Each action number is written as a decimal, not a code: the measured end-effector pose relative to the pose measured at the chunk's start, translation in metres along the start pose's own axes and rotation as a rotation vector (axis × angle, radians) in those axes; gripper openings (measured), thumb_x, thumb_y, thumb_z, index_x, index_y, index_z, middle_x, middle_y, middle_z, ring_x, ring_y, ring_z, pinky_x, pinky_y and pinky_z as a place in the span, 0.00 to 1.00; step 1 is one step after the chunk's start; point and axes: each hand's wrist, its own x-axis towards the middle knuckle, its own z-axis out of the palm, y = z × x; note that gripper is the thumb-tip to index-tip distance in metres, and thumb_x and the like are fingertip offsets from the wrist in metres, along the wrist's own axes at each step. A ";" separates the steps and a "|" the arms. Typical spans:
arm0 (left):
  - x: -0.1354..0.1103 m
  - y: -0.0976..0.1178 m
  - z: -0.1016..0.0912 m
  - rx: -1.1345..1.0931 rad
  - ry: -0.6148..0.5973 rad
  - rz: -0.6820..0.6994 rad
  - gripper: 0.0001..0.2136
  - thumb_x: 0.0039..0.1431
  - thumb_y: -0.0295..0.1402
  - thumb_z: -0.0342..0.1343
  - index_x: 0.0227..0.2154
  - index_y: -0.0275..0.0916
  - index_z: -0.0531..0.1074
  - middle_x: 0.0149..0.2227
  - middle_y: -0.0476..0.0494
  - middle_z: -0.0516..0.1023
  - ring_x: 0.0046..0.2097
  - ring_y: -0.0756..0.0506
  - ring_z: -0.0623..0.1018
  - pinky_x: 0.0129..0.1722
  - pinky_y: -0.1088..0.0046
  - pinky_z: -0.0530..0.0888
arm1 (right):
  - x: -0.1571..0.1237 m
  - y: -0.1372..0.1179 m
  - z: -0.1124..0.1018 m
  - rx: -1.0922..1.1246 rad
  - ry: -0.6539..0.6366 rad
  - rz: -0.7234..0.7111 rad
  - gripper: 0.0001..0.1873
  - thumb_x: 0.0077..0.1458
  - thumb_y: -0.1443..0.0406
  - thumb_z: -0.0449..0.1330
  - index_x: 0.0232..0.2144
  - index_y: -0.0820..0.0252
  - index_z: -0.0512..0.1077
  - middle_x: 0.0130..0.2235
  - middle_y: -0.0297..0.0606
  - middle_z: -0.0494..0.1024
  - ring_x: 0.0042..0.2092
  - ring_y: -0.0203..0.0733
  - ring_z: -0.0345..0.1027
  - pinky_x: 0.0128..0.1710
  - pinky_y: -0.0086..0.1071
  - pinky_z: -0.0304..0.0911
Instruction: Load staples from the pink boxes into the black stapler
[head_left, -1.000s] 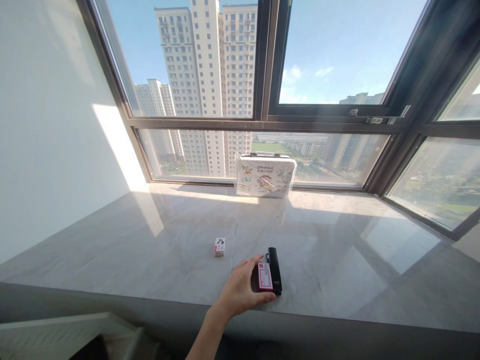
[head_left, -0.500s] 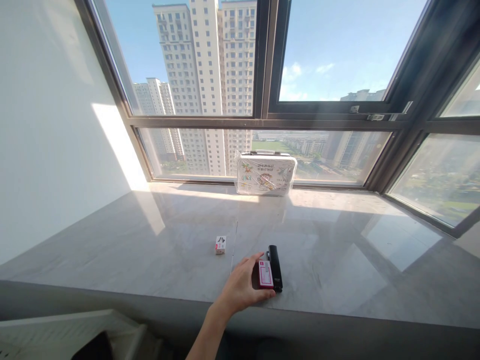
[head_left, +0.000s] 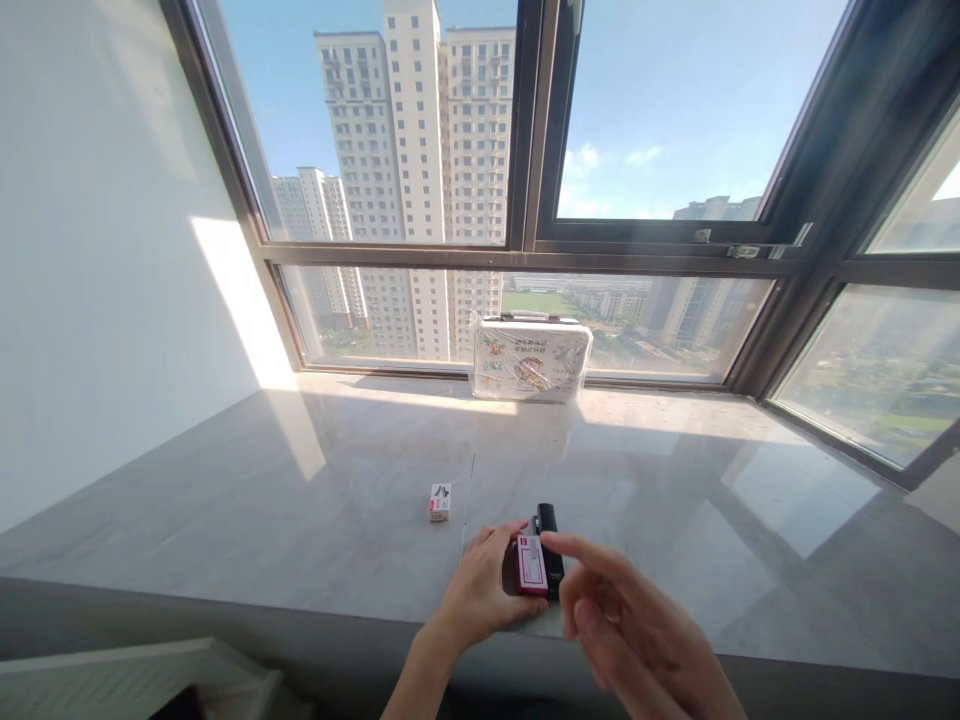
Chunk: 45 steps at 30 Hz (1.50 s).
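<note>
My left hand (head_left: pixel 484 580) is wrapped round the left side of a small pink-and-white box (head_left: pixel 532 565), with the thumb at its near end and fingers at its far end. The box sits on the sill right beside a black stapler (head_left: pixel 551 545), which points away from me. My right hand (head_left: pixel 630 625) hovers over the stapler's near part and hides some of it. Its index finger stretches toward the box's upper right edge, thumb apart from it, and nothing shows in it. A smaller white-and-red box (head_left: pixel 440 502) stands to the left on the sill.
A white printed case (head_left: pixel 531 362) in clear plastic wrap leans upright at the window. The grey marble sill (head_left: pixel 337 520) ends in a front edge just below my hands. A pale slatted object (head_left: pixel 150 680) lies lower left, beneath the sill.
My right hand has come in from the lower right, over the stapler. My left hand stays round the pink-and-white box. The view has tilted slightly upward.
</note>
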 end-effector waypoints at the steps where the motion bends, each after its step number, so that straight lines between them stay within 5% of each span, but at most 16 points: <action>1: 0.000 0.000 0.000 0.006 0.005 -0.005 0.45 0.37 0.45 0.74 0.62 0.48 0.65 0.54 0.41 0.74 0.56 0.34 0.71 0.57 0.59 0.67 | 0.019 0.021 -0.001 -0.010 0.017 0.010 0.30 0.63 0.45 0.51 0.64 0.43 0.63 0.33 0.36 0.74 0.31 0.44 0.70 0.28 0.36 0.66; 5: 0.003 0.003 0.002 0.026 0.006 -0.024 0.45 0.33 0.48 0.75 0.59 0.49 0.67 0.50 0.44 0.77 0.53 0.34 0.73 0.54 0.59 0.69 | 0.072 0.103 0.000 -0.174 0.010 0.091 0.35 0.61 0.42 0.51 0.59 0.59 0.69 0.29 0.34 0.73 0.29 0.42 0.66 0.32 0.35 0.63; 8: 0.004 0.003 0.003 0.039 0.004 -0.017 0.43 0.32 0.47 0.75 0.57 0.49 0.69 0.49 0.46 0.78 0.51 0.35 0.74 0.53 0.60 0.69 | 0.082 0.134 0.009 -0.170 -0.068 0.098 0.35 0.60 0.42 0.50 0.54 0.61 0.74 0.28 0.35 0.75 0.31 0.45 0.69 0.36 0.36 0.65; 15: 0.007 0.002 0.005 0.044 0.005 -0.011 0.43 0.33 0.46 0.76 0.57 0.49 0.69 0.49 0.46 0.78 0.52 0.35 0.73 0.53 0.60 0.68 | 0.076 0.124 0.014 -0.004 -0.024 0.095 0.33 0.54 0.41 0.57 0.46 0.61 0.80 0.25 0.38 0.77 0.34 0.50 0.72 0.38 0.37 0.67; 19: 0.002 0.006 0.004 -0.032 0.018 -0.005 0.49 0.34 0.48 0.75 0.62 0.48 0.63 0.56 0.42 0.73 0.55 0.36 0.72 0.55 0.61 0.68 | 0.073 0.132 0.008 0.005 0.041 0.140 0.38 0.55 0.39 0.55 0.52 0.62 0.77 0.29 0.38 0.77 0.36 0.49 0.71 0.38 0.36 0.66; 21: -0.001 0.005 -0.006 -0.114 0.058 -0.008 0.43 0.44 0.53 0.70 0.63 0.47 0.62 0.60 0.41 0.70 0.55 0.39 0.72 0.53 0.65 0.69 | 0.068 0.141 0.005 -0.026 0.060 0.163 0.41 0.57 0.40 0.53 0.58 0.64 0.71 0.28 0.36 0.75 0.33 0.46 0.69 0.36 0.35 0.64; 24: 0.000 -0.012 -0.041 -0.045 0.259 -0.175 0.24 0.66 0.56 0.46 0.52 0.43 0.70 0.49 0.43 0.77 0.46 0.44 0.76 0.44 0.71 0.71 | 0.057 0.149 0.005 -0.114 0.014 0.154 0.44 0.57 0.42 0.56 0.64 0.67 0.63 0.28 0.32 0.72 0.30 0.41 0.66 0.32 0.33 0.61; 27: 0.010 -0.040 -0.084 0.147 0.402 -0.388 0.26 0.68 0.56 0.37 0.38 0.41 0.71 0.37 0.44 0.78 0.38 0.43 0.76 0.38 0.71 0.68 | 0.049 0.144 0.009 -0.260 -0.048 0.133 0.46 0.53 0.45 0.62 0.66 0.65 0.61 0.28 0.31 0.73 0.30 0.40 0.67 0.31 0.31 0.59; 31: 0.028 -0.064 -0.102 0.228 0.257 -0.425 0.24 0.64 0.56 0.46 0.24 0.41 0.70 0.25 0.47 0.75 0.30 0.43 0.75 0.30 0.72 0.61 | 0.052 0.128 0.015 -0.475 -0.100 0.153 0.46 0.50 0.50 0.65 0.66 0.62 0.60 0.30 0.33 0.77 0.33 0.43 0.71 0.31 0.30 0.57; 35: 0.046 -0.056 -0.067 0.232 0.051 -0.354 0.28 0.66 0.56 0.40 0.22 0.41 0.71 0.19 0.50 0.73 0.25 0.45 0.73 0.28 0.72 0.60 | 0.061 0.117 0.021 -0.514 -0.117 0.103 0.42 0.47 0.54 0.66 0.64 0.56 0.63 0.41 0.39 0.82 0.45 0.52 0.75 0.39 0.32 0.61; 39: 0.055 -0.037 -0.031 0.207 -0.116 -0.258 0.30 0.67 0.57 0.38 0.26 0.41 0.75 0.20 0.51 0.76 0.26 0.46 0.74 0.28 0.73 0.62 | 0.067 0.111 0.025 -0.513 -0.140 0.086 0.34 0.48 0.58 0.64 0.59 0.52 0.67 0.41 0.37 0.83 0.45 0.53 0.76 0.38 0.32 0.61; 45: 0.065 -0.026 -0.028 0.173 -0.303 -0.170 0.31 0.67 0.58 0.37 0.23 0.43 0.76 0.19 0.49 0.76 0.29 0.44 0.77 0.34 0.72 0.67 | 0.076 0.114 0.023 -0.429 -0.216 0.027 0.28 0.46 0.59 0.66 0.51 0.51 0.72 0.39 0.33 0.83 0.41 0.49 0.76 0.36 0.30 0.60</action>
